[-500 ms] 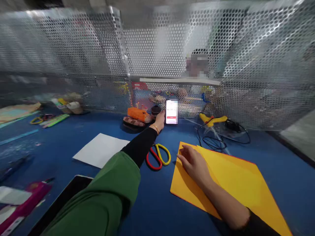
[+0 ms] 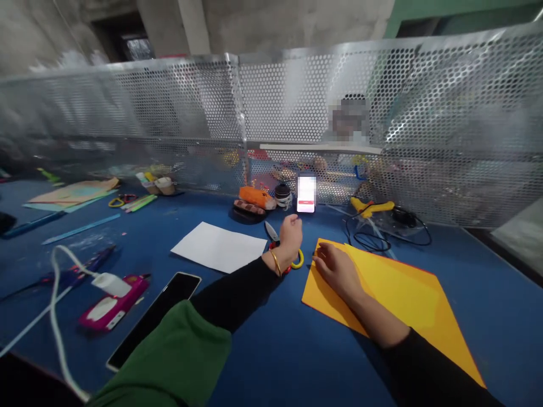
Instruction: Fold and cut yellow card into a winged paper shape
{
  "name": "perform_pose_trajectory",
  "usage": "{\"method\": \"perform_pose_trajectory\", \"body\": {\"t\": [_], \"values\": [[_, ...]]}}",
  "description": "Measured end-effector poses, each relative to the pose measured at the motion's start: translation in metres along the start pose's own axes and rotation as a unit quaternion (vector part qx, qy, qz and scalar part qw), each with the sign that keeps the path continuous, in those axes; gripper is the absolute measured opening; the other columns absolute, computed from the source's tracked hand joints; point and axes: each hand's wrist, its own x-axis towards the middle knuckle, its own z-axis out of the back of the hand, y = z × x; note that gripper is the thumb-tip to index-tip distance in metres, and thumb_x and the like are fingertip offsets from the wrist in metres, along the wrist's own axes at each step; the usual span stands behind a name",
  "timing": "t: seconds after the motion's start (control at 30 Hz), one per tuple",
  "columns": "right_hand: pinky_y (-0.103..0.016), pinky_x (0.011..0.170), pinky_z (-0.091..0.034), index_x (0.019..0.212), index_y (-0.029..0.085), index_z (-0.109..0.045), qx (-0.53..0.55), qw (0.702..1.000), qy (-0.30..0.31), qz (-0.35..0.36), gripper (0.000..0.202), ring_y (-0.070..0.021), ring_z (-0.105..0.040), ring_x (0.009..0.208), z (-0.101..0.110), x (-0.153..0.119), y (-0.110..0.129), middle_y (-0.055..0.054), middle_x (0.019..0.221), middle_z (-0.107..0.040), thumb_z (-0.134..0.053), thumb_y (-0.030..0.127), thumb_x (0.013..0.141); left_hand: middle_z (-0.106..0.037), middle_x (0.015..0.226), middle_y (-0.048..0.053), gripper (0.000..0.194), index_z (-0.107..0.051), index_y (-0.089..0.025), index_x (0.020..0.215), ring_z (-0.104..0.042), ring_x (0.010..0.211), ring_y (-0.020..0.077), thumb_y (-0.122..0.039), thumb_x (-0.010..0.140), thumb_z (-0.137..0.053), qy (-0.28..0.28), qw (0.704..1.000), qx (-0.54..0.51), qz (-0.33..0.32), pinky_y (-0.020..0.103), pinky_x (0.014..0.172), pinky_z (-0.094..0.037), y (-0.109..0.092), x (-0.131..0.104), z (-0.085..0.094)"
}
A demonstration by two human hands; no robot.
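Observation:
My left hand, with a gold bangle at its wrist, is above the scissors on the blue table, its fingers curled in and no object showing in them. It partly hides the scissors' red and yellow handles; one blade points to the far left. My right hand lies on the left part of the yellow sheets, fingers loosely apart. Beyond my left hand, a lit phone stands upright against the perforated partition. A white sheet of paper lies to the left of the scissors.
A dark-screened phone and a pink power strip with a white plug lie at left. An orange pouch and a spool of cord stand at the back. A yellow glue gun with cable lies back right. Behind the perforated partition is a person.
My left hand has drawn back from beside the lit phone to over the scissors, its fingers now curled. My right hand stays on the yellow sheets. The camera view has tilted up and shifted left.

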Motion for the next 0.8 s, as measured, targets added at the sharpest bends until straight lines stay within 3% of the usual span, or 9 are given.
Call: {"method": "perform_pose_trajectory", "body": {"t": [0.1,0.2,0.27,0.4,0.53,0.63,0.73,0.8], "values": [[-0.035,0.084,-0.05,0.108,0.02,-0.062,-0.054,0.997,0.037,0.044,0.024,-0.0251,-0.068,0.098,0.015,-0.009,0.006,-0.01,0.105,-0.074,-0.057,0.036,0.091,-0.059,0.131,0.011,0.036,-0.06,-0.017,0.127,-0.061,0.115,0.0259,-0.036,0.095,-0.063,0.092,0.972,0.205,-0.068,0.049,0.098,-0.052,-0.002,-0.045,0.018],[-0.038,0.091,-0.047,0.107,0.018,-0.063,-0.122,0.989,0.062,0.055,0.027,-0.0284,-0.066,0.105,0.038,-0.03,0.002,-0.014,0.113,-0.072,-0.063,0.036,0.087,-0.06,0.137,0.012,0.037,-0.066,-0.018,0.12,-0.044,0.137,0.0328,-0.024,0.084,-0.074,0.177,0.904,0.362,-0.143,0.055,0.119,-0.025,-0.006,-0.073,0.038],[-0.043,0.093,-0.046,0.108,0.014,-0.062,-0.173,0.983,0.061,0.029,0.029,-0.033,-0.064,0.109,0.056,-0.049,-0.008,-0.02,0.117,-0.07,-0.063,0.033,0.086,-0.056,0.143,0.011,0.036,-0.065,-0.019,0.122,-0.038,0.142,0.0332,-0.023,0.086,-0.069,0.216,0.854,0.438,-0.181,0.055,0.121,-0.018,-0.008,-0.081,0.051],[-0.042,0.077,-0.048,0.091,0.012,-0.061,-0.253,0.964,0.07,-0.049,0.02,-0.0349,-0.068,0.092,0.088,-0.089,-0.032,-0.023,0.095,-0.071,-0.051,0.029,0.092,-0.054,0.146,0.012,0.034,-0.063,-0.019,0.125,-0.04,0.14,0.0305,-0.021,0.092,-0.055,0.245,0.787,0.52,-0.225,0.052,0.118,-0.022,-0.015,-0.084,0.066],[-0.034,0.07,-0.046,0.085,0.015,-0.058,-0.285,0.949,0.104,-0.084,0.012,-0.0276,-0.069,0.087,0.105,-0.11,-0.045,-0.017,0.091,-0.071,-0.048,0.017,0.09,-0.067,0.121,0.015,0.025,-0.071,-0.015,0.104,-0.054,0.124,0.0307,-0.025,0.093,-0.051,0.224,0.774,0.552,-0.215,0.047,0.109,-0.035,-0.029,-0.091,0.063],[-0.03,0.069,-0.045,0.084,0.017,-0.059,-0.288,0.944,0.131,-0.09,0.012,-0.0248,-0.069,0.089,0.11,-0.112,-0.044,-0.014,0.093,-0.072,-0.05,0.021,0.091,-0.07,0.109,0.01,0.029,-0.07,-0.019,0.1,-0.062,0.112,0.0265,-0.039,0.095,-0.051,0.213,0.783,0.555,-0.183,0.038,0.098,-0.045,-0.036,-0.105,0.048],[-0.029,0.066,-0.044,0.083,0.018,-0.06,-0.288,0.941,0.151,-0.095,0.016,-0.0234,-0.07,0.086,0.111,-0.111,-0.04,-0.012,0.094,-0.072,-0.052,0.029,0.091,-0.07,0.104,0.01,0.044,-0.067,-0.017,0.1,-0.068,0.098,0.0263,-0.058,0.084,-0.064,0.206,0.792,0.561,-0.122,0.034,0.082,-0.051,-0.037,-0.12,0.033],[-0.029,0.064,-0.043,0.081,0.017,-0.061,-0.293,0.938,0.158,-0.1,0.015,-0.0218,-0.07,0.081,0.108,-0.111,-0.038,-0.012,0.089,-0.072,-0.051,0.024,0.09,-0.069,0.109,0.012,0.057,-0.064,-0.015,0.108,-0.068,0.101,0.0285,-0.06,0.074,-0.074,0.191,0.798,0.565,-0.09,0.034,0.08,-0.052,-0.037,-0.126,0.027]]}}
